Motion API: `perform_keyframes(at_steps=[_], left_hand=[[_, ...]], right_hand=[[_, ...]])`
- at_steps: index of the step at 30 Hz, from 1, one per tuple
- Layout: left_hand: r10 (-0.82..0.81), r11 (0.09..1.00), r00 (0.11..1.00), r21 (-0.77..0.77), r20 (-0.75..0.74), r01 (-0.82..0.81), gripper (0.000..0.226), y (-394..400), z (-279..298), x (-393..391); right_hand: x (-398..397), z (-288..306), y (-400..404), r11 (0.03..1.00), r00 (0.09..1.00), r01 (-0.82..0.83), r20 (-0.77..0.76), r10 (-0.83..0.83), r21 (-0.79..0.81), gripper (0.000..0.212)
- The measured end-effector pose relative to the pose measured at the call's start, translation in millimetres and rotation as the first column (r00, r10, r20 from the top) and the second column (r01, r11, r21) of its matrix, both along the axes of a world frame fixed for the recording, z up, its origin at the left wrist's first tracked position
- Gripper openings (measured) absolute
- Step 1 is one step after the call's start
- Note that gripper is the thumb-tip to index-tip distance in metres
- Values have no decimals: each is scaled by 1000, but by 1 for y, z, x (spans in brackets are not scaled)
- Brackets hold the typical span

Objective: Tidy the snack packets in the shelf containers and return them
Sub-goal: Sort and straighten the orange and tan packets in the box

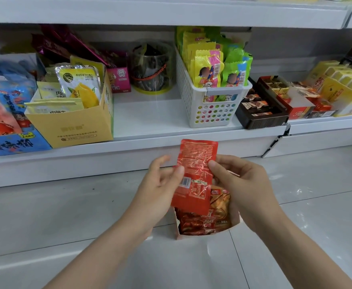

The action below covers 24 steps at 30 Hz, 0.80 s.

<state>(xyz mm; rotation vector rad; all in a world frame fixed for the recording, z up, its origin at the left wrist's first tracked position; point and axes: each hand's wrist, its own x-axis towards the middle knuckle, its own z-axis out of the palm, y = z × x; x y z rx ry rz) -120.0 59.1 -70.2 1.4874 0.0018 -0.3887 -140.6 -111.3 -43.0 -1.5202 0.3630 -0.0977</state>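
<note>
Your hands, left (pixel 160 180) and right (pixel 235 180), both pinch red packet (pixel 193 176) above floor carton (pixel 204 224); carton half-sorted, shelf (pixel 150 113) gap unfilled.

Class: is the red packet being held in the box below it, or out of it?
Out: both hands hold the red packet above the box.
</note>
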Motion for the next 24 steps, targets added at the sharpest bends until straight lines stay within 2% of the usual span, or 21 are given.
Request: perform_keyframes(at_steps=[2,4,6,7,9,11,12,14,16,18,21,22,24], left_hand=[[-138,990,989,46,48,136,73,-3,3,-7],[-276,961,961,40,25,275,73,-8,2,-16],[-262,965,965,-7,-28,262,48,-11,3,-19],[-231,973,966,-55,-113,226,34,-11,7,-19],[-218,969,941,-170,-257,178,28,-5,10,-16],[-239,960,930,-214,-278,182,30,2,11,-15],[-255,957,929,-204,-267,205,29,4,11,-14],[-292,951,924,-176,-248,253,28,8,10,-13],[-291,954,930,-137,-226,266,32,9,7,-12],[-186,979,964,-118,-193,165,37,10,7,-8],[120,972,979,-179,-162,-149,35,9,10,6],[208,951,968,-203,-138,-233,35,9,13,13],[322,929,946,-181,-26,-322,32,5,19,28]], right_hand=[[0,1,2,1000,1000,12,16,-12,-10,5],[-2,3,10,998,998,-59,10,59,13,6],[-4,10,16,980,987,-158,6,159,119,12],[-4,14,15,979,985,-175,13,175,107,15],[2,19,2,987,992,-91,74,101,-132,14],[10,29,-18,930,992,-11,111,55,-367,12],[12,34,-24,906,990,-62,90,109,-418,25],[16,39,-29,880,961,-244,22,277,-408,47],[16,36,-28,867,928,-348,1,373,-355,39],[16,31,-27,901,948,-295,20,318,-319,24],[12,19,-31,942,955,-295,-13,297,-163,36],[10,16,-29,925,938,-346,-47,343,-156,40],[7,12,-24,842,881,-472,-113,459,-259,35]])
